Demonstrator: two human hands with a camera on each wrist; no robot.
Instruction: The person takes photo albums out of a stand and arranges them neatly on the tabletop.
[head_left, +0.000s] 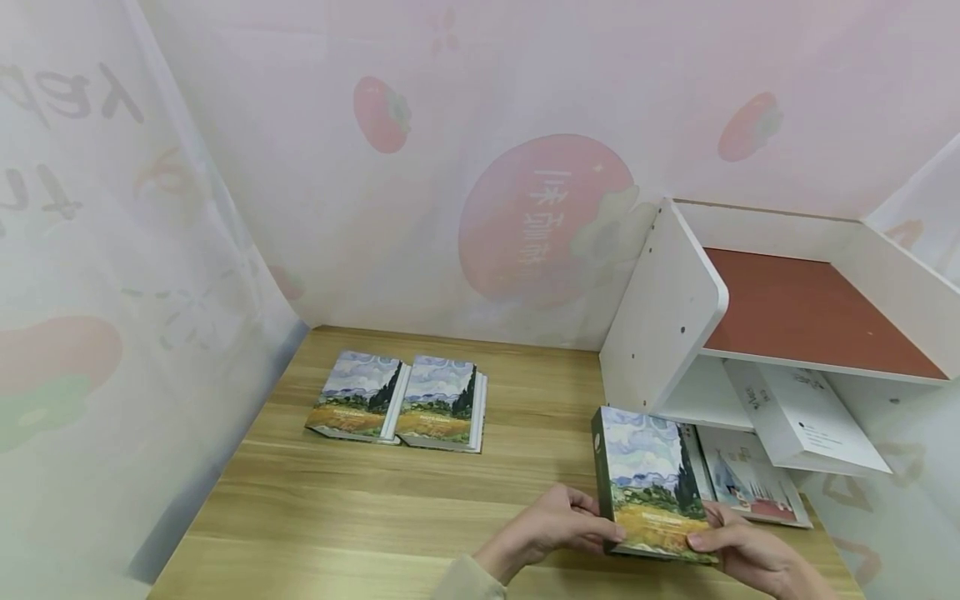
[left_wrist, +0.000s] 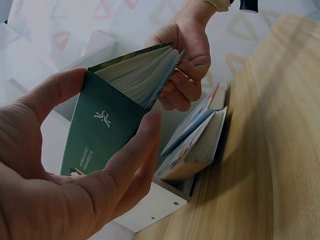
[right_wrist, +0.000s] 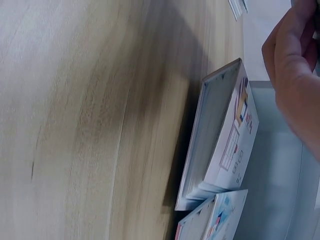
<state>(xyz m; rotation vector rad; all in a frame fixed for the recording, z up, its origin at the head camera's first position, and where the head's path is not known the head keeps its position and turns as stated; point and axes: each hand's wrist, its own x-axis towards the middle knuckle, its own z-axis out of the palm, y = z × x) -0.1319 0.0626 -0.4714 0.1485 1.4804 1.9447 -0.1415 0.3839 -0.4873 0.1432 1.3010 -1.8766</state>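
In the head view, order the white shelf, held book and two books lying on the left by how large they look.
White shelf
Held book
Leftmost book, book beside it: look alike, unranked

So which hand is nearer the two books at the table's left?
Left. The left hand is in front and right of the two books; the right hand is farther right.

Desk-like nook, screened off; home, office or studio, cannot tell which. Wood-grain bench [head_left: 352, 508]. Creased pale sheeting [head_left: 420, 250] hangs behind its far edge and up the left edge, printed with red fruit [head_left: 378, 115] and large lettering [head_left: 71, 96]. White shelf unit [head_left: 652, 325], red-brown board [head_left: 802, 300], at far right corner. Landscape-covered books [head_left: 356, 396] near far left corner; reading or study furnishings.
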